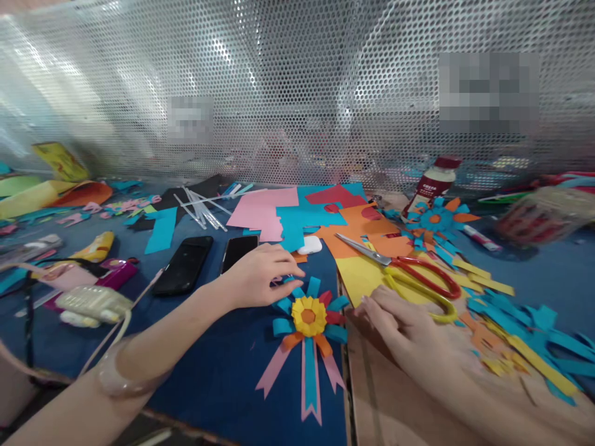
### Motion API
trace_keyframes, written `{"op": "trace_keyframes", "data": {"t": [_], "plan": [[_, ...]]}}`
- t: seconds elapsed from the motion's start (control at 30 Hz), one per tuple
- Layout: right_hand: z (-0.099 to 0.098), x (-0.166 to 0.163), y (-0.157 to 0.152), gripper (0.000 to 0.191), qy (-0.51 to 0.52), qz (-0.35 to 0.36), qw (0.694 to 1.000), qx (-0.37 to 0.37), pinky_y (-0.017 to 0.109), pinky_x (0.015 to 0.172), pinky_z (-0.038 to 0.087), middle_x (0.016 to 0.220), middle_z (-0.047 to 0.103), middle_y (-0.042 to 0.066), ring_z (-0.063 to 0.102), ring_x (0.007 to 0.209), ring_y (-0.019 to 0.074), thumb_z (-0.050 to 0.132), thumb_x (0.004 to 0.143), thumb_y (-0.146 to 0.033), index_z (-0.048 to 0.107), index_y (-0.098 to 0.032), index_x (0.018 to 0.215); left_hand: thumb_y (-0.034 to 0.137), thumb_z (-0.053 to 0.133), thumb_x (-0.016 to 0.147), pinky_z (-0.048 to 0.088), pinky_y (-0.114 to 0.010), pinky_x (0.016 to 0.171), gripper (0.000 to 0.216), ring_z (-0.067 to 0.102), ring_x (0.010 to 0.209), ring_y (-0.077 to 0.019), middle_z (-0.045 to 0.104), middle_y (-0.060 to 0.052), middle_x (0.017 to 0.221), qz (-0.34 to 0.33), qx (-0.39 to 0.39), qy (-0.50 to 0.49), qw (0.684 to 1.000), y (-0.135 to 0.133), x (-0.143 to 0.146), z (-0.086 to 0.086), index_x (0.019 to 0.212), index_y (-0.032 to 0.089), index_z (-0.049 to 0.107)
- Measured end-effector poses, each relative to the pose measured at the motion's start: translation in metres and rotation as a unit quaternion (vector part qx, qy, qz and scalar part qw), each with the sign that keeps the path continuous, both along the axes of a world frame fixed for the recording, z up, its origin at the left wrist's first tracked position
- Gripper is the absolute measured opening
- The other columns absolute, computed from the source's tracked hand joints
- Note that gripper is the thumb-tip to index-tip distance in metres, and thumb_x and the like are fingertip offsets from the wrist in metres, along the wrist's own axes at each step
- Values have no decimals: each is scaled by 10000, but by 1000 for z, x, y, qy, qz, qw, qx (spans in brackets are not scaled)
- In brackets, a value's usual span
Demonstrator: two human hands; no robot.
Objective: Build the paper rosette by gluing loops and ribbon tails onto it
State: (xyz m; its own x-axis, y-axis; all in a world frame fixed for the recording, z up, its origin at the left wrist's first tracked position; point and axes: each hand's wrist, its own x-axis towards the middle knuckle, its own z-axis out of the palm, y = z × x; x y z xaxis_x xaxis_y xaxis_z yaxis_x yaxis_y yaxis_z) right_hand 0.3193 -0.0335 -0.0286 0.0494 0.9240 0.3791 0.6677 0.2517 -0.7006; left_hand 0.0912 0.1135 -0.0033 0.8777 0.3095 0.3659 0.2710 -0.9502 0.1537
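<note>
At far left, a pale power strip point(95, 303) lies among cables on the blue table point(209, 371). Next are a black phone point(183, 266) and a second phone point(238, 251), the latter partly hidden by the left hand point(267, 272). That hand's grip is released: its fingers are loosely parted above the upper-left petals; contact cannot be determined. At centre, the paper rosette point(309, 316) lies flat, tails towards the wearer, just beside the brown board point(381, 396). To its right, scissors point(387, 259) rest partly on yellow paper point(356, 272). The right hand point(404, 316), fingers bent, is near their handles; whether it grasps anything cannot be determined. Farther right lie blue paper strips point(534, 319).
</note>
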Motion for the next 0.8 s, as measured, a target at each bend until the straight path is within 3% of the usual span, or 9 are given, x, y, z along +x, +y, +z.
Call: {"op": "trace_keyframes", "data": {"t": [0.17, 0.33, 0.8], "plan": [[0, 0, 1, 345, 3, 0, 1000, -2, 268, 613, 393, 627, 550, -10, 535, 620, 128, 409, 953, -312, 551, -202, 658, 296, 521, 918, 406, -341, 882, 233, 571, 1004, -183, 685, -30, 1071, -20, -14, 65, 998, 9, -3, -1, 1100, 241, 656], [-1, 0, 0, 338, 7, 1, 1000, -7, 267, 614, 390, 632, 545, -11, 530, 626, 128, 417, 949, -311, 538, -204, 653, 236, 541, 907, 392, -336, 876, 207, 565, 994, -188, 699, -23, 1072, -31, -25, 95, 995, 18, -6, -3, 1065, 212, 673], [-2, 2, -3, 347, 16, -2, 1000, -21, 272, 637, 402, 654, 567, -5, 545, 655, 136, 405, 951, -332, 541, -208, 658, 184, 511, 916, 373, -339, 850, 216, 568, 960, -187, 707, -14, 1019, -41, 2, 105, 994, 15, -6, -2, 1040, 221, 684]]}}
